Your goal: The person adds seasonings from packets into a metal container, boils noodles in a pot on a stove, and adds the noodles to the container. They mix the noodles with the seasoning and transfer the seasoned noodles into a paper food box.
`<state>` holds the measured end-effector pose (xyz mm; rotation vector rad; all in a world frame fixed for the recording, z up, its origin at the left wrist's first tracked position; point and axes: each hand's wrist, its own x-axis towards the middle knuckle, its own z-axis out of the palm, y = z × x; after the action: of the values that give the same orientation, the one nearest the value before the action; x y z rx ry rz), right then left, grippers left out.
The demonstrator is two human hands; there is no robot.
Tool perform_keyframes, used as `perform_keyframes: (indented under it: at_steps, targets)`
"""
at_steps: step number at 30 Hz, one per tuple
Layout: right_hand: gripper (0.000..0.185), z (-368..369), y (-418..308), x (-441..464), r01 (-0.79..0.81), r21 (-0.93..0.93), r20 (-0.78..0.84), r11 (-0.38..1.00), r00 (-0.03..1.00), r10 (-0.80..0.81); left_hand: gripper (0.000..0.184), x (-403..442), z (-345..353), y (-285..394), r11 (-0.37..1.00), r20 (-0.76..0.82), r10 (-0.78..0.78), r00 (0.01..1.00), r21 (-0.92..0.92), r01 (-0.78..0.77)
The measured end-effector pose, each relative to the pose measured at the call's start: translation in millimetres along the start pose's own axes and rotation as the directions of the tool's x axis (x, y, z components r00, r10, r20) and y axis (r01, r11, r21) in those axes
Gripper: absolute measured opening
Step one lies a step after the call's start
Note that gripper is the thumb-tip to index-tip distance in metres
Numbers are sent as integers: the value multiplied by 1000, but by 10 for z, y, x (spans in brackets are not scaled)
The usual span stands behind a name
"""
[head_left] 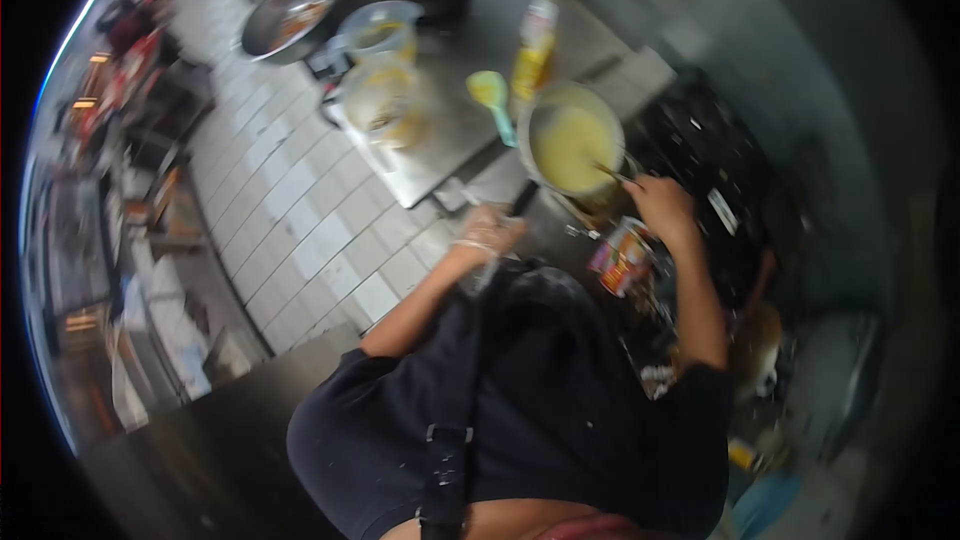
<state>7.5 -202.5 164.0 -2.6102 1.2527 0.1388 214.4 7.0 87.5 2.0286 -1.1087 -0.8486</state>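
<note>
A pot (524, 130) holds a pale yellow, thick-looking liquid (575, 150). My left hand (492, 230), in a clear plastic glove, is closed round the end of the pot's dark handle (523, 198). On the other side of the pot, my right hand (662, 206) grips a thin metal utensil (608, 172). Its lower end is sunk in the liquid, so its kind cannot be made out. Just beyond the pot lies a light green spatula (497, 105) with yellow smears. Close by is a yellow bottle with a white top (534, 45).
Clear plastic containers with yellow residue (385, 100) stand on the metal counter (450, 125). Behind them is a metal bowl with food (287, 18). A colourful packet (622, 258) lies below my right forearm, beside the dark, littered stove area (700, 150). Tiled floor (310, 210) stretches left.
</note>
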Motion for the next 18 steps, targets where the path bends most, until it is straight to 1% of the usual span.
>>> perform_keyframes:
  at_steps: [2,3,4,5,6,8,9,10,12,13,15,16,18]
  targets:
    - [38,-16,87,-70,-15,119,121,993,993,1,52,-97,-96,193,999,-20,-38,999,-8,38]
    - [39,91,188,-105,17,180,109,984,993,-38,52,-80,-37,95,1000,15,-15,1000,-12,16]
    - [40,213,258,-115,62,240,95,969,992,-87,53,-36,25,-37,999,-15,41,999,12,-41]
    - [42,310,304,-132,73,298,71,952,993,-99,55,-5,83,-146,995,-51,93,994,39,-91]
    - [42,393,360,-151,59,300,71,952,994,-84,55,-10,31,-64,994,-38,99,994,40,-97]
    - [44,593,455,-159,-2,551,130,835,988,-83,53,-28,-142,159,999,163,-33,986,-24,38]
    - [45,699,456,-176,6,711,104,704,988,-114,47,-47,-95,157,996,48,-45,998,-78,49]
    - [45,750,509,-197,5,713,102,701,989,-111,47,-45,-102,160,996,51,-42,998,-74,46]
    - [43,790,554,-254,-110,897,189,428,971,-145,46,-46,-168,235,992,185,-78,980,-80,94]
    - [43,764,561,-298,-111,899,188,425,972,-143,46,-41,-167,233,993,187,-78,979,-77,94]
    - [41,679,590,-383,-106,938,147,329,984,-101,50,-12,-146,176,997,205,-52,977,-39,61]
    - [41,638,618,-424,-108,939,148,326,984,-100,50,1,-128,137,997,207,-54,977,-37,63]
    - [41,537,684,-495,-81,949,96,306,995,-36,55,20,-109,83,999,155,-15,988,48,7]
